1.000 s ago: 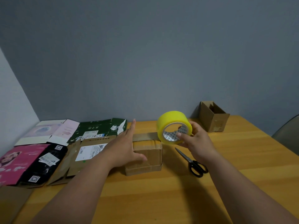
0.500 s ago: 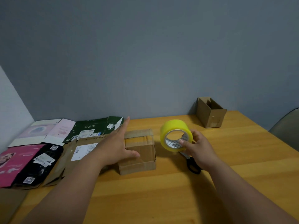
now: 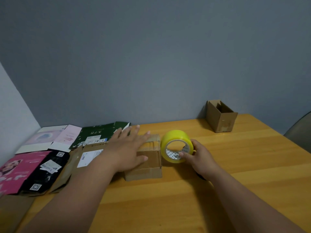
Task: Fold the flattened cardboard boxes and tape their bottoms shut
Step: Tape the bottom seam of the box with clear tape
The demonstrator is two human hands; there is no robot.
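A small brown cardboard box [image 3: 151, 165] stands folded in the middle of the wooden table [image 3: 252, 165]. My left hand [image 3: 127, 148] presses flat on its top with fingers spread and straight. Right beside the box, my right hand [image 3: 200, 158] grips a yellow roll of tape [image 3: 175, 142], thumb inside the core, roll held on edge near the box's right side. Several flattened boxes lie at the left: a brown one with a white label [image 3: 87, 157], a green one [image 3: 99, 133], a pink and black one [image 3: 30, 170], a pale pink one [image 3: 50, 138].
An open-topped brown box [image 3: 222, 118] stands at the back right near the wall. A dark bit of scissors [image 3: 202, 177] peeks from under my right wrist. A grey chair back [image 3: 301, 132] shows at the right edge. Grey walls close off the back and left.
My right hand has lowered the tape roll from above the box down to its right side. My left hand has slid further across the box top, fingers spreading flat.
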